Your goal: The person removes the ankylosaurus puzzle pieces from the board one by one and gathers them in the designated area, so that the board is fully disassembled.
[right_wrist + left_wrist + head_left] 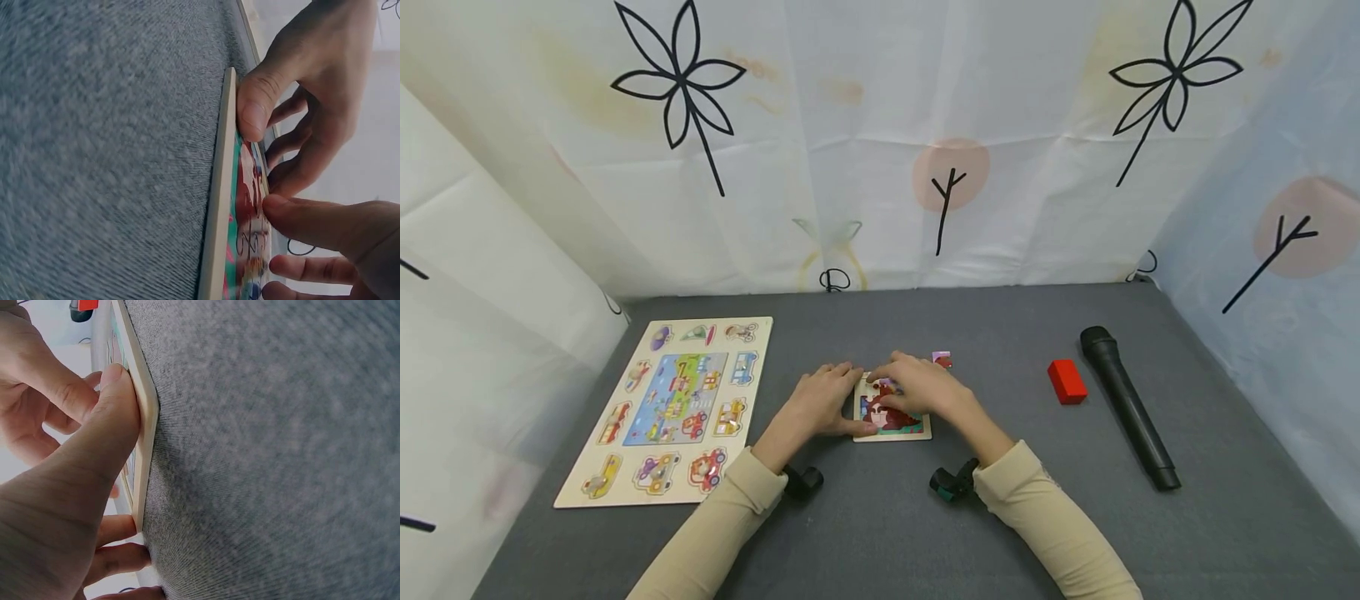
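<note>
A small wooden picture puzzle [891, 433] with a pale frame lies on the table, its picture showing a face with dark red hair. My left hand [826, 402] grips its left side, thumb [115, 394] on the near corner of the frame and fingers along the left edge. Above the puzzle is my right hand [925, 387], its thumb and spread fingertips touching the picture [250, 231]; that hand hides part of it. A loose puzzle piece [942, 359], pink and dark red, lies just beyond the right hand.
To the left lies a large wooden puzzle board [752, 333] with vehicle and toy pictures. On the right are a red block [1067, 382] and a black microphone [1131, 408]. A patterned white cloth [880, 208] hangs behind the grey table [880, 533].
</note>
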### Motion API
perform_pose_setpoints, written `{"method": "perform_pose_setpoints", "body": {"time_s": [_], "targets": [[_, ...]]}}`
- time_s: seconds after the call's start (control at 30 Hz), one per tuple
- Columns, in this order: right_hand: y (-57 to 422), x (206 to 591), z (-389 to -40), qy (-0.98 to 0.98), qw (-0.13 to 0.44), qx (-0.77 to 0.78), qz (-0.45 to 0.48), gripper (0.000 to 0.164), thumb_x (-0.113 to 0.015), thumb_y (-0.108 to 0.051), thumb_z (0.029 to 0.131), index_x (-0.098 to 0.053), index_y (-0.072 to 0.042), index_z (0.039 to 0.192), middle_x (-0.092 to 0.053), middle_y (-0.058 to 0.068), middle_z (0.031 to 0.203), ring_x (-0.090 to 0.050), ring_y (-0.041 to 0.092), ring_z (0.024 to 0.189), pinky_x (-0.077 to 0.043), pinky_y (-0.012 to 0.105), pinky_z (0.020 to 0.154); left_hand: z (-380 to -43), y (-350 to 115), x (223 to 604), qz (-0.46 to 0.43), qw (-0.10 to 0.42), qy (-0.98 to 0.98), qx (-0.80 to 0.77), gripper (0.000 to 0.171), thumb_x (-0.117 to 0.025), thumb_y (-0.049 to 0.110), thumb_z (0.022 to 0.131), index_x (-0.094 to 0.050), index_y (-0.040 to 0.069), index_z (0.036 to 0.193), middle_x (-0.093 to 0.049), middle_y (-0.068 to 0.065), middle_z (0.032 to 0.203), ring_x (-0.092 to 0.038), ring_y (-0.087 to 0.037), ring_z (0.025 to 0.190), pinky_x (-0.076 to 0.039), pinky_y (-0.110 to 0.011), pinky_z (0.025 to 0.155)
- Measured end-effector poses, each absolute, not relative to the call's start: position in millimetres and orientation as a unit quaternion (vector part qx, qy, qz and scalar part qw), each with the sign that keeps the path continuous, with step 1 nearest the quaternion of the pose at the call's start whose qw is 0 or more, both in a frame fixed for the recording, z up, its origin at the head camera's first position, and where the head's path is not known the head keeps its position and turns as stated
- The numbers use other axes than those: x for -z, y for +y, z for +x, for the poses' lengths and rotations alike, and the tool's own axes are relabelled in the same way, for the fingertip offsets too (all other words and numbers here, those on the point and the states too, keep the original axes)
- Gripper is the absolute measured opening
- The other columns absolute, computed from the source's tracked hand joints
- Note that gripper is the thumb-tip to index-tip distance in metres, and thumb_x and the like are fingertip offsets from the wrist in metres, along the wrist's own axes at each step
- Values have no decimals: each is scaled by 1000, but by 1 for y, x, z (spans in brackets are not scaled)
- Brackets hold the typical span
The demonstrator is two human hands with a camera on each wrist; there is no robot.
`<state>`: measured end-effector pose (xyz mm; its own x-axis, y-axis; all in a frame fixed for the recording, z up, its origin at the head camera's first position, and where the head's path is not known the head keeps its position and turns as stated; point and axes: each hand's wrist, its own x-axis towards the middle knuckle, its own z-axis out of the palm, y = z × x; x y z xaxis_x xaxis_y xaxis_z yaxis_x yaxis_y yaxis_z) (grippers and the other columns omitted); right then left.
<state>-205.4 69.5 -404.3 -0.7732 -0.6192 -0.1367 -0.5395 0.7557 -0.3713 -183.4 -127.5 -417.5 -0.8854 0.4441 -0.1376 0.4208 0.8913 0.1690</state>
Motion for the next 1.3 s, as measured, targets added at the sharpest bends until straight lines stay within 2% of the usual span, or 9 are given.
{"method": "perform_pose_setpoints", "body": {"time_s": [0.17, 0.4, 0.57, 1.17, 1.3], "targets": [[68, 405, -205, 932, 128, 144, -307, 33, -74, -27, 95, -74, -19, 127, -60, 9, 105, -49, 15, 72, -40, 28, 62, -184, -127, 418, 222, 86, 969, -65, 97, -76, 69, 78, -52, 7, 149, -51, -22, 153, -52, -44, 138, -49, -66, 101], [69, 405, -206, 933, 139, 157, -292, 35, -73, -23, 97, -71, -16, 131, -57, 9, 104, -46, 15, 71, -37, 27, 61, -184, -126, 418, 220, 90, 969, -64, 97, -77, 69, 78, -51, 7, 149, -50, -21, 154, -51, -45, 138, -48, -67, 102], [70, 406, -207, 934, 138, 161, -287, 32, -73, -23, 96, -73, -17, 128, -57, 8, 103, -45, 15, 72, -37, 26, 62, -184, -126, 417, 221, 89, 969, -60, 96, -78, 68, 78, -52, 7, 148, -51, -21, 153, -52, -44, 138, -49, -67, 101], [70, 409, -206, 938, 136, 160, -277, 32, -73, -24, 96, -71, -18, 128, -55, 8, 106, -51, 18, 75, -43, 30, 66, -185, -126, 417, 222, 88, 969, -62, 97, -78, 68, 78, -52, 7, 148, -51, -21, 153, -51, -44, 139, -47, -68, 103], [69, 409, -205, 938, 131, 159, -279, 31, -73, -23, 96, -71, -19, 126, -56, 9, 109, -54, 19, 77, -48, 34, 69, -184, -126, 417, 221, 91, 969, -64, 97, -77, 68, 78, -52, 7, 149, -50, -21, 154, -50, -44, 139, -47, -68, 103]]}}
